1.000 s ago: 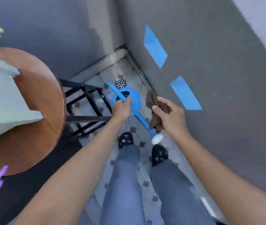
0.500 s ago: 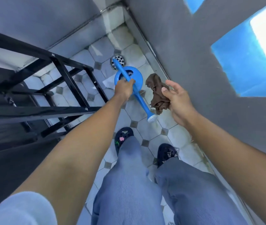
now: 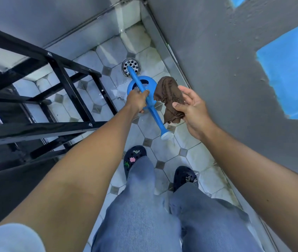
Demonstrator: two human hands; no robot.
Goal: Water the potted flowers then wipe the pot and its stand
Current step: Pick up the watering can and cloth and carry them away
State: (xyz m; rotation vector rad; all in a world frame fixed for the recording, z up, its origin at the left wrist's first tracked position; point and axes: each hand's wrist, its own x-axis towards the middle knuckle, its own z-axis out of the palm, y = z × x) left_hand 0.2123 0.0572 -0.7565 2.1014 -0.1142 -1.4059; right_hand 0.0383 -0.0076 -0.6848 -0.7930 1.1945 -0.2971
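Denim-clad legs point(image 3: 144, 211) and dark clogs point(image 3: 134, 159) stand on the pale tiled floor point(image 3: 173, 153), nearest the camera. Beyond the clogs, the left hand point(image 3: 137, 101) has its grip closed around the handle of a blue watering can point(image 3: 151, 104), whose white-tipped spout points back toward the feet. Just right of the can, the right hand point(image 3: 190, 108) pinches a crumpled brown cloth point(image 3: 170, 99) between thumb and fingers. Left of the can stands a black metal stand point(image 3: 68, 88). Beyond the can, a round floor drain point(image 3: 131, 67) sits near the grey wall corner.
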